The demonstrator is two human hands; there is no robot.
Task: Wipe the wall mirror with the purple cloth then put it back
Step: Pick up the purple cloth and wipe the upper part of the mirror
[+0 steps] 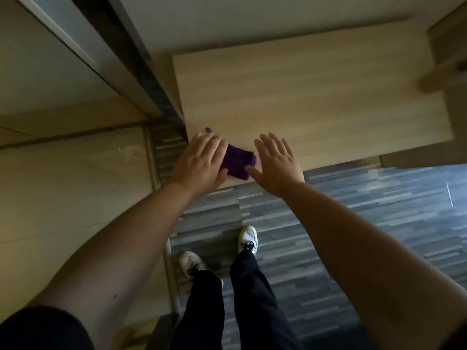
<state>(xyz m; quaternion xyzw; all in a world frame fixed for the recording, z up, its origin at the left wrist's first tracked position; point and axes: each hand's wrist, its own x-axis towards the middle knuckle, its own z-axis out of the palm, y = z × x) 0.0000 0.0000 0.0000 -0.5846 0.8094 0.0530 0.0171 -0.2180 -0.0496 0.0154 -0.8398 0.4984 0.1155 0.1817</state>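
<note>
Right now our left hand (199,160) presses flat on the folded purple cloth (238,161) near the tabletop (316,97) front edge; our right hand (278,162), fingers spread beside the cloth, could nudge it off.

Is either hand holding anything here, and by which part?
Nothing is gripped. The left hand lies flat on the cloth's left part; the right hand is open beside it.

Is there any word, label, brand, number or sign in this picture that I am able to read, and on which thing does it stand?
None: no readable text in this view.
Purple cloth: no label or tag visible; the left hand covers part of it.
Shoes: white with dark laces; any brand mark is too blurred to read.
Wooden table: plain grain, no writing.
Carpet: a striped pattern only.
</note>
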